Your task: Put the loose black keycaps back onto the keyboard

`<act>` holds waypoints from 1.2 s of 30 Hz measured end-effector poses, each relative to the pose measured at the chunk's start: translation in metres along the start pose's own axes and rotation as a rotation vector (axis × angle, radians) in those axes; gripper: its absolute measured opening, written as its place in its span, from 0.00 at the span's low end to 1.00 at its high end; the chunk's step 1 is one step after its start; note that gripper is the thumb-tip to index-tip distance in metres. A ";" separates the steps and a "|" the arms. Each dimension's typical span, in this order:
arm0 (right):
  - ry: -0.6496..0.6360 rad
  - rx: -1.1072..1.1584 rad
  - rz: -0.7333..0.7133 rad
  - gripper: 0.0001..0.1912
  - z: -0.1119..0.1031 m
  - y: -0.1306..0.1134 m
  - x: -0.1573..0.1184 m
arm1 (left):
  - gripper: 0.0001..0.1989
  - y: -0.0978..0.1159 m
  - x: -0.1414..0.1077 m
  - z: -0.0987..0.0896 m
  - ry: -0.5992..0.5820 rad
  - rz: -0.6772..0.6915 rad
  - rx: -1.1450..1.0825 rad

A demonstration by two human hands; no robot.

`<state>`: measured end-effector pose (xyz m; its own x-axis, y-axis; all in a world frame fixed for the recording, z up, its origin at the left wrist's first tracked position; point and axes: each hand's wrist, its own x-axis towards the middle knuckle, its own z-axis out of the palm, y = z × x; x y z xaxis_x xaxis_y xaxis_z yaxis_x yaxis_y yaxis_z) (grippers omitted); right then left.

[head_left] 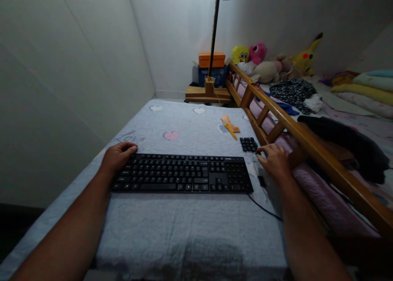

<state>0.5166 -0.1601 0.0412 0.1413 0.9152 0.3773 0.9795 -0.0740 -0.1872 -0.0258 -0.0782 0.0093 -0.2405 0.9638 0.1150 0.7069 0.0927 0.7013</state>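
Note:
A black keyboard (pixel 172 174) lies flat across the bedspread, and the number pad (pixel 238 176) at its right end is without keycaps. My left hand (pixel 118 154) is closed at the keyboard's upper left corner, holding it there. Beyond the keyboard's right end sits a small block of loose black keycaps (pixel 248 144) in rows. Right beside that block, my right hand (pixel 273 158) pinches a small black keycap (pixel 258 152) between thumb and fingers. A small dark piece (pixel 260 181) lies below that hand, and the keyboard's cable (pixel 264 209) runs off under the right forearm.
A yellow-handled brush (pixel 231 131) and an orange cloth (pixel 230 123) lie farther back. A wooden bed rail (pixel 276 115) borders the right side, with plush toys and bedding beyond. Behind stand a wooden stand base (pixel 208 94) with a pole and an orange box (pixel 211 59).

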 end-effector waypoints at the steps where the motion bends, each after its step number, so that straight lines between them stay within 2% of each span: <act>1: -0.020 0.072 -0.033 0.09 -0.007 -0.003 -0.003 | 0.20 0.000 0.000 0.000 -0.001 0.001 0.001; 4: -0.094 0.284 -0.108 0.09 -0.027 -0.015 -0.019 | 0.20 0.000 0.001 0.000 -0.009 0.005 0.014; 7: -0.140 0.390 -0.130 0.08 -0.039 -0.030 -0.043 | 0.21 0.002 0.000 -0.001 -0.014 0.000 0.013; 14: -0.208 0.465 -0.160 0.07 -0.032 -0.044 -0.084 | 0.20 0.005 -0.001 -0.001 0.002 0.020 0.005; 24: -0.167 0.416 -0.210 0.08 -0.014 -0.039 -0.096 | 0.21 0.001 0.000 0.002 0.044 0.013 -0.014; 36: -0.154 0.479 -0.149 0.08 -0.012 -0.046 -0.100 | 0.20 0.004 -0.001 0.002 0.054 0.013 -0.006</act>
<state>0.4595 -0.2533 0.0231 -0.0522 0.9523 0.3007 0.8070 0.2176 -0.5489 -0.0215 -0.0780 0.0108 -0.2666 0.9501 0.1619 0.7060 0.0782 0.7039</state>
